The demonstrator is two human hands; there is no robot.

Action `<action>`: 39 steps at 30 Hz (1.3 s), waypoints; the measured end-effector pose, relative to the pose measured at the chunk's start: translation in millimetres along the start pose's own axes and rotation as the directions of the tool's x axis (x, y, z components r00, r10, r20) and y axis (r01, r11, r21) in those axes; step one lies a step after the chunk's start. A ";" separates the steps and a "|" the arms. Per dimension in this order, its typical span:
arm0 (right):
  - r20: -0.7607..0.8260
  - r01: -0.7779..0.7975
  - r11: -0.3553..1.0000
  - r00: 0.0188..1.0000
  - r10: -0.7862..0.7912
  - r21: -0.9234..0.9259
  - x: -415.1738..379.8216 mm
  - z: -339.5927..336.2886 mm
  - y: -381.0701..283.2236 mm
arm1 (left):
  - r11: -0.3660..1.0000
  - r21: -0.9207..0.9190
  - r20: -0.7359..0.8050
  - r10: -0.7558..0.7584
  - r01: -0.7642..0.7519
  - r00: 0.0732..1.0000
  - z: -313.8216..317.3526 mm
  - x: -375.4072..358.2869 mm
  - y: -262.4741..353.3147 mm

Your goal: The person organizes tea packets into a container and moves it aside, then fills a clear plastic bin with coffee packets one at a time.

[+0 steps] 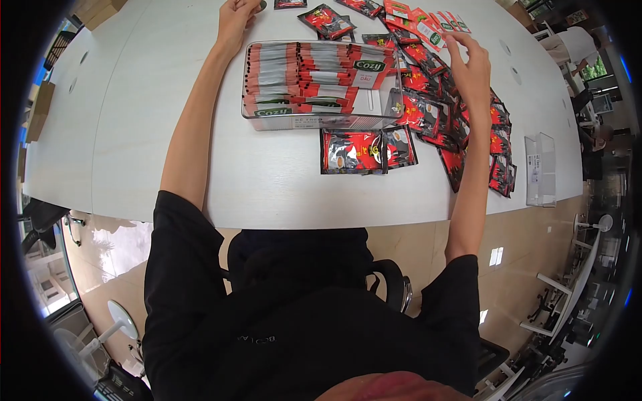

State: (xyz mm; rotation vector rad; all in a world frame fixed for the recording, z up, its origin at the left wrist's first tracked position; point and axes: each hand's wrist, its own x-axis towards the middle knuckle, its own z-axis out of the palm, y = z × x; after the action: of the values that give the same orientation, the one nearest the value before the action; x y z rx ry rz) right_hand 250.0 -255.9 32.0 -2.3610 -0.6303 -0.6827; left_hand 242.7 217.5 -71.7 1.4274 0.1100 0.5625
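A clear plastic box [252,120] stands in front of me, packed with rows of red and silver Cozy tea sachets [370,65]. My left hand [235,23] is beyond its far left corner, fingers curled around a small dark thing partly cut off by the frame's edge. To the right of the box, my right hand [472,61] has thumb and forefinger close together at the edge of a red and white Cozy sachet [429,31]. Below that hand spreads a heap of black and red sachets [421,110]. More black and red packets [352,152] lie before the box.
Another clear plastic container [540,170] sits near the table's right edge. Black and red sachets [326,22] lie behind the box. The white table [281,194] ends just ahead of my body. A cardboard box [41,110] is at the far left.
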 end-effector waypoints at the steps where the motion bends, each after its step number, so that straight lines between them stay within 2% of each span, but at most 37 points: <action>1: -0.002 0.001 1.000 1.000 -0.001 -0.001 10.5 10.8 22.3 | 1.000 -0.018 -0.014 0.004 -0.004 1.000 -0.6 0.6 -1.3; 2: 0.007 -0.008 1.000 1.000 0.008 -0.005 20.1 23.8 46.9 | 1.000 -0.020 -0.011 0.007 -0.007 1.000 4.3 -3.8 4.2; 4: 0.009 -0.015 1.000 1.000 0.015 -0.016 31.8 46.6 81.2 | 0.994 0.108 -0.035 -0.010 0.014 0.999 19.3 -17.1 19.6; 5: -0.107 -0.052 0.997 0.993 0.046 -0.053 35.9 55.9 93.7 | 0.995 0.101 -0.037 -0.007 0.011 0.999 19.0 -17.0 18.0; 6: -0.222 -0.091 0.992 0.973 0.070 -0.085 39.7 65.3 106.2 | 0.987 0.160 0.031 0.015 -0.020 0.999 15.2 -16.2 15.1; 7: -0.205 -0.161 0.986 0.967 0.149 -0.047 41.1 72.8 113.7 | 0.974 0.221 0.101 0.034 -0.056 0.994 14.5 -15.7 16.4; 8: -0.209 -0.160 0.986 0.967 0.147 -0.047 41.5 77.4 122.3 | 0.974 0.220 0.103 0.038 -0.060 0.994 15.0 -15.0 16.8; 10: 0.038 -0.338 0.924 0.936 0.349 -0.177 39.0 84.4 127.7 | 0.961 0.273 0.107 0.014 -0.042 0.994 15.8 -17.5 18.9; 11: 0.005 -0.330 0.940 0.943 0.331 -0.086 39.5 88.6 130.4 | 0.961 0.273 0.106 0.012 -0.040 0.994 16.1 -17.6 20.5; 12: 0.007 -0.332 0.939 0.943 0.334 -0.088 41.5 87.6 132.7 | 0.964 0.261 0.117 0.020 -0.050 0.993 14.9 -17.3 20.3; 14: 0.172 -0.253 0.941 0.940 0.294 -0.224 44.2 82.4 137.6 | 0.967 0.248 0.133 0.027 -0.060 0.991 15.4 -17.1 19.0; 15: 0.171 -0.255 0.940 0.940 0.296 -0.225 43.1 79.3 137.6 | 0.969 0.238 0.130 0.027 -0.058 0.991 15.9 -17.6 19.0; 17: 0.086 -0.297 0.953 0.950 0.302 -0.067 38.7 73.9 136.5 | 0.972 0.228 0.127 0.029 -0.057 0.991 16.0 -18.1 19.9; 18: 0.084 -0.298 0.952 0.949 0.303 -0.066 36.5 71.9 135.0 | 0.969 0.239 0.130 0.035 -0.066 0.991 15.8 -18.0 19.9; 20: 0.062 -0.329 0.939 0.944 0.324 0.103 32.5 69.3 131.3 | 0.965 0.251 0.134 0.043 -0.076 0.990 15.2 -17.2 20.0; 24: -0.002 -0.332 0.936 0.942 0.335 0.120 29.1 62.5 119.8 | 0.966 0.253 0.129 0.025 -0.057 0.991 14.8 -17.0 18.5; 26: -0.185 -0.142 0.988 0.971 0.152 0.063 29.6 58.9 114.5 | 0.966 0.250 0.128 0.031 -0.062 0.991 14.1 -14.7 17.0; 28: -0.227 -0.121 0.992 0.965 0.128 0.047 36.5 44.4 103.9 | 0.968 0.245 0.112 0.024 -0.051 0.993 15.1 -15.6 18.6; 29: -0.279 -0.122 0.983 0.947 0.158 0.139 41.0 35.3 97.6 | 0.968 0.244 0.109 0.027 -0.053 0.994 15.2 -15.2 19.0; 30: -0.326 -0.119 0.966 0.926 0.192 0.230 44.6 25.9 89.6 | 0.984 0.166 0.100 0.045 -0.061 0.994 15.1 -14.2 18.1; 31: -0.327 -0.051 0.982 0.938 0.110 0.183 46.6 14.4 75.5 | 0.994 0.088 0.091 0.061 -0.069 0.994 16.8 -15.3 19.7; 32: -0.326 -0.049 0.982 0.939 0.107 0.182 44.8 4.8 61.0 | 0.994 0.086 0.088 0.061 -0.069 0.994 18.5 -16.5 21.6; 34: -0.122 -0.112 0.832 0.970 0.210 0.544 31.9 -6.1 11.9 | 0.994 0.089 -0.019 0.064 -0.063 0.998 27.3 -17.3 43.6; 35: -0.123 -0.111 0.831 0.970 0.211 0.545 20.2 -5.4 -6.2 | 0.994 0.091 -0.018 0.066 -0.064 0.998 29.0 -13.3 57.4; 37: -0.056 -0.006 0.752 0.997 0.058 0.659 -2.8 -0.5 -40.3 | 0.952 0.105 0.141 0.271 -0.286 0.952 35.1 -5.5 99.8; 38: -0.053 -0.009 0.751 0.997 0.059 0.660 -13.4 0.0 -58.3 | 0.953 0.108 0.140 0.268 -0.284 0.953 42.9 -6.6 122.2; 39: -0.109 0.078 0.779 0.994 -0.013 0.622 -23.5 -0.2 -75.8 | 0.923 0.193 0.211 0.291 -0.332 0.933 64.6 -24.3 158.7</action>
State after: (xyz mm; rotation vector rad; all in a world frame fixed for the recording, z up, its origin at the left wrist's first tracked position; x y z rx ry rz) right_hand 188.6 -208.4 48.9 -1.6824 -0.7372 -0.5008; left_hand 199.7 154.8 83.8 1.7268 -0.2087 0.6972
